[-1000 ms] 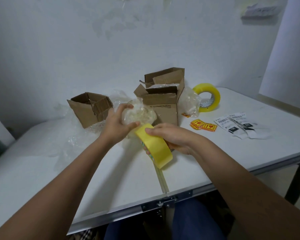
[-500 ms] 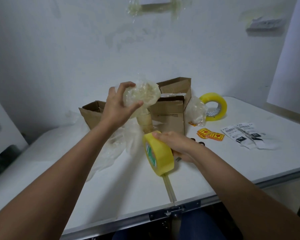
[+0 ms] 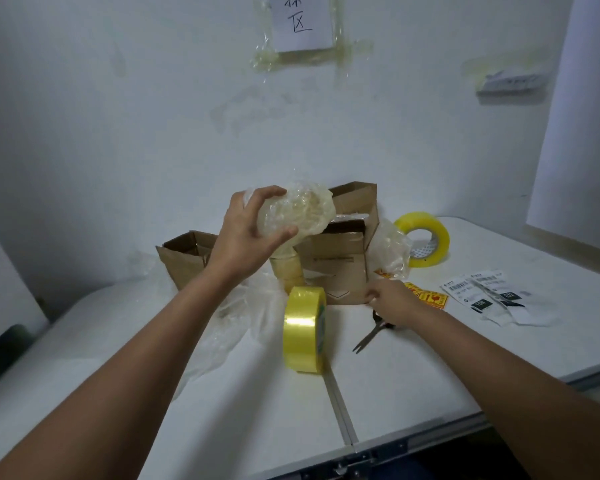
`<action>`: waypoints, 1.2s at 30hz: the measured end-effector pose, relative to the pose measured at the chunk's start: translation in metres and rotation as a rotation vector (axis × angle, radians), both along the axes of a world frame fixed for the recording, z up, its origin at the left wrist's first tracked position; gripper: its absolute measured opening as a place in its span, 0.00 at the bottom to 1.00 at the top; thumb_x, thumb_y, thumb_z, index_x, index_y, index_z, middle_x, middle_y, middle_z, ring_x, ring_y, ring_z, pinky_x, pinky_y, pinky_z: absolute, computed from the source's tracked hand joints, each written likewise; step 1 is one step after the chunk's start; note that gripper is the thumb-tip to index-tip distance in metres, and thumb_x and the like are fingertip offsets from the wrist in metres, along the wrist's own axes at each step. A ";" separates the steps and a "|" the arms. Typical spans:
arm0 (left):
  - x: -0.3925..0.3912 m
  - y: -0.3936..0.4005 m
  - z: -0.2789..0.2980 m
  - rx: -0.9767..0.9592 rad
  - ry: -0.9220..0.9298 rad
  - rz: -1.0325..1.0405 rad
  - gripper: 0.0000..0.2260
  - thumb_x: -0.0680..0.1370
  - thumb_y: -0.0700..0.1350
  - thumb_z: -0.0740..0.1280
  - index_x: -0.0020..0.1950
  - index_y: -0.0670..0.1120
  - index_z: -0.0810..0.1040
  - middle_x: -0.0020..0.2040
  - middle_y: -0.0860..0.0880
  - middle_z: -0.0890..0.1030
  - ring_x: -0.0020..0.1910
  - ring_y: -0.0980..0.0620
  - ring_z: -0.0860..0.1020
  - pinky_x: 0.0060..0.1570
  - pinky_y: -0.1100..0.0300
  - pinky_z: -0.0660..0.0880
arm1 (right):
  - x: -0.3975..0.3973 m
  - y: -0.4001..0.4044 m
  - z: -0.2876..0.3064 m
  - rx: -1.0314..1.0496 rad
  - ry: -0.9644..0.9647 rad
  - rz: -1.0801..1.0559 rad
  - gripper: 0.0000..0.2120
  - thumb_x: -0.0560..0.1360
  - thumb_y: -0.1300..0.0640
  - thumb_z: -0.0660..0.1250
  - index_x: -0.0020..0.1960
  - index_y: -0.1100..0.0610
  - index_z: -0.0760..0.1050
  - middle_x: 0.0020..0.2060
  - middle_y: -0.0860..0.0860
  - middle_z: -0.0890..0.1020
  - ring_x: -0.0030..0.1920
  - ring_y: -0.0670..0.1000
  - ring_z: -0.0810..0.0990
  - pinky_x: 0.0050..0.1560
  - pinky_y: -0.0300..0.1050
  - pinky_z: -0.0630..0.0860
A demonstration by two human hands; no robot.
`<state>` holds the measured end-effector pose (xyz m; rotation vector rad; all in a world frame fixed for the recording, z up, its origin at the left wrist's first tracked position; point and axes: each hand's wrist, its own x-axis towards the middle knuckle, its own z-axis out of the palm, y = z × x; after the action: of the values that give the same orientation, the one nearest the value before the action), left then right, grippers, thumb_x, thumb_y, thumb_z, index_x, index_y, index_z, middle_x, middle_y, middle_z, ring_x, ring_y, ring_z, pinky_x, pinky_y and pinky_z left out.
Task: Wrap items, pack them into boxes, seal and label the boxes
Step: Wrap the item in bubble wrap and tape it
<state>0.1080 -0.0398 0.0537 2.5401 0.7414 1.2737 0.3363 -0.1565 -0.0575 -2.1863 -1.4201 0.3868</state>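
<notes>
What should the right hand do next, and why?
Probably pick up the scissors and cut the tape. A strip of tape runs from the wrapped bundle, held up by the left hand, down to the tape roll standing on the table. The right hand rests at the scissors' handles, off the roll.

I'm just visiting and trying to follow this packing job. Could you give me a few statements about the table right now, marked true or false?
1. The left hand holds a bubble-wrapped bundle above the table. True.
2. The nearer yellow tape roll lies flat. False: it stands on its edge.
3. The right hand grips that tape roll. False: it is beside the scissors, away from the roll.
4. A strip of tape stretches from the bundle down to the roll. True.
5. Shipping labels lie right of the red-and-yellow stickers. True.
</notes>
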 end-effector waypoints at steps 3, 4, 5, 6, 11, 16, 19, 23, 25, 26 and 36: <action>-0.003 0.000 0.001 0.020 0.019 -0.011 0.24 0.74 0.56 0.73 0.67 0.62 0.68 0.64 0.50 0.69 0.63 0.56 0.68 0.57 0.65 0.66 | 0.010 -0.004 -0.014 -0.144 -0.119 0.116 0.23 0.76 0.71 0.59 0.67 0.53 0.74 0.62 0.56 0.77 0.58 0.55 0.77 0.54 0.45 0.76; -0.004 0.000 0.002 0.019 0.018 -0.011 0.24 0.74 0.56 0.73 0.67 0.62 0.69 0.64 0.50 0.69 0.63 0.57 0.68 0.56 0.67 0.65 | 0.011 -0.005 -0.016 -0.202 -0.181 0.148 0.24 0.76 0.70 0.59 0.68 0.52 0.73 0.63 0.55 0.76 0.61 0.55 0.76 0.56 0.43 0.74; -0.005 0.001 0.001 0.016 0.015 -0.008 0.24 0.74 0.56 0.73 0.67 0.62 0.69 0.65 0.50 0.69 0.63 0.57 0.68 0.55 0.68 0.65 | 0.013 -0.005 -0.019 -0.246 -0.253 0.169 0.24 0.77 0.69 0.60 0.69 0.52 0.71 0.63 0.55 0.74 0.62 0.55 0.74 0.57 0.41 0.72; -0.006 0.001 0.000 0.014 0.011 -0.005 0.24 0.74 0.56 0.73 0.67 0.62 0.69 0.65 0.50 0.69 0.63 0.58 0.68 0.55 0.69 0.64 | 0.014 -0.004 -0.022 -0.273 -0.321 0.170 0.24 0.78 0.68 0.61 0.70 0.51 0.70 0.63 0.55 0.73 0.63 0.54 0.73 0.57 0.41 0.70; -0.007 0.000 0.001 0.014 0.021 -0.003 0.24 0.73 0.57 0.73 0.67 0.62 0.69 0.64 0.50 0.70 0.63 0.57 0.68 0.56 0.66 0.66 | 0.009 -0.006 -0.020 -0.356 -0.582 0.130 0.19 0.79 0.62 0.61 0.69 0.53 0.69 0.63 0.54 0.74 0.65 0.54 0.71 0.57 0.45 0.71; -0.010 -0.003 0.004 0.018 0.031 0.010 0.24 0.73 0.57 0.73 0.67 0.63 0.69 0.63 0.50 0.70 0.64 0.54 0.69 0.59 0.59 0.68 | 0.011 -0.011 -0.014 -0.507 -0.533 0.060 0.22 0.78 0.63 0.63 0.71 0.55 0.67 0.66 0.56 0.72 0.65 0.55 0.73 0.53 0.45 0.73; -0.012 -0.004 0.003 0.018 0.021 0.014 0.24 0.73 0.57 0.73 0.67 0.63 0.69 0.64 0.50 0.70 0.63 0.56 0.68 0.58 0.60 0.68 | 0.009 -0.019 -0.011 -0.487 -0.489 0.040 0.19 0.77 0.61 0.67 0.67 0.56 0.70 0.63 0.55 0.75 0.61 0.55 0.76 0.50 0.46 0.73; -0.014 -0.008 0.002 0.010 0.006 0.012 0.24 0.73 0.56 0.73 0.67 0.62 0.69 0.65 0.50 0.69 0.62 0.55 0.69 0.56 0.62 0.67 | 0.007 -0.022 -0.002 -0.319 -0.259 0.001 0.15 0.79 0.56 0.65 0.63 0.61 0.73 0.58 0.58 0.79 0.58 0.57 0.78 0.46 0.45 0.73; -0.015 -0.009 0.003 0.007 0.011 0.016 0.25 0.73 0.57 0.74 0.67 0.62 0.69 0.65 0.50 0.69 0.62 0.55 0.69 0.55 0.62 0.67 | 0.008 -0.024 0.011 -0.234 0.056 -0.018 0.12 0.79 0.60 0.63 0.60 0.63 0.77 0.50 0.60 0.82 0.50 0.56 0.81 0.38 0.40 0.72; -0.016 -0.009 0.004 0.006 0.017 0.017 0.25 0.73 0.57 0.74 0.67 0.62 0.69 0.66 0.50 0.69 0.62 0.55 0.69 0.55 0.62 0.67 | 0.007 -0.027 0.021 -0.182 0.243 -0.036 0.11 0.79 0.63 0.62 0.59 0.61 0.77 0.46 0.59 0.82 0.44 0.54 0.81 0.36 0.38 0.71; -0.014 -0.006 0.007 -0.027 0.038 0.033 0.25 0.73 0.55 0.74 0.68 0.60 0.69 0.66 0.48 0.69 0.62 0.53 0.69 0.55 0.62 0.67 | -0.012 -0.037 0.112 -0.124 0.300 0.310 0.19 0.68 0.41 0.75 0.55 0.49 0.82 0.47 0.47 0.78 0.44 0.47 0.72 0.43 0.38 0.69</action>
<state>0.0936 -0.0461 0.0603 2.5478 0.8054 1.2203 0.3242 -0.1937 0.0542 -1.8975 -1.5947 0.8942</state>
